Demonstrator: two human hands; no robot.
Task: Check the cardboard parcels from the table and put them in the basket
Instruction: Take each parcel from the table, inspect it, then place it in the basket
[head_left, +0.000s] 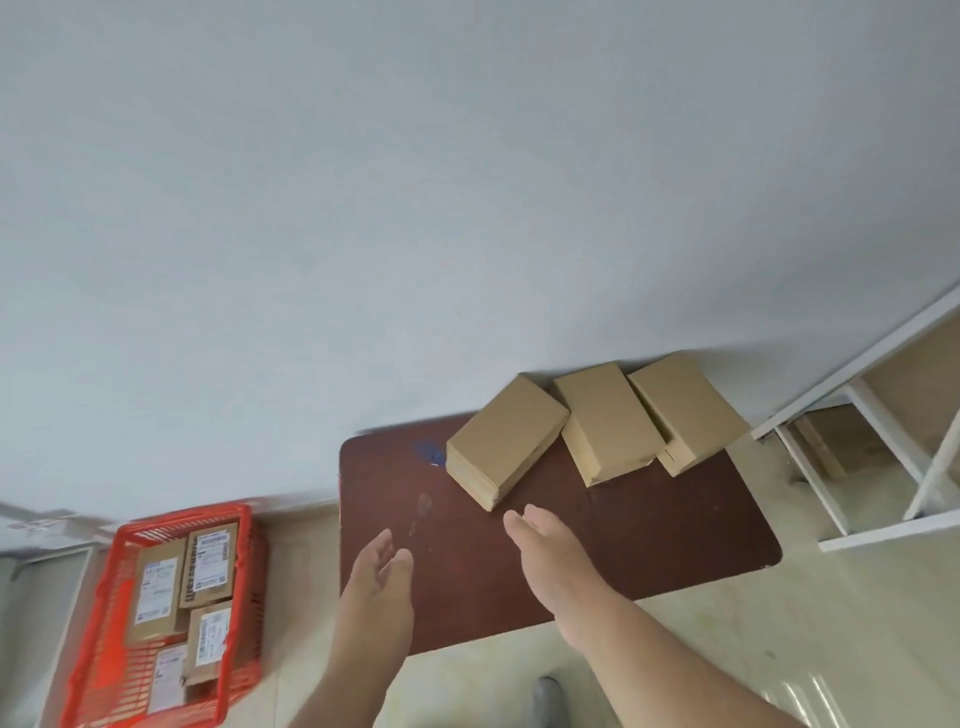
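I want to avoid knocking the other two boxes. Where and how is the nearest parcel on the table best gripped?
Probably across the long sides of the nearest parcel, near its front corner, coming from the front. That end points at the open right hand and open left hand over bare table; its far right edge sits close against the middle parcel.

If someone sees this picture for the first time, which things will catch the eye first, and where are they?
Three plain cardboard parcels lie side by side at the far edge of the dark brown table, against the white wall. On the floor to the left stands a bright red basket, already holding several labelled parcels. Both hands, the left hand and the right hand, reach open over the table toward the nearest parcel.
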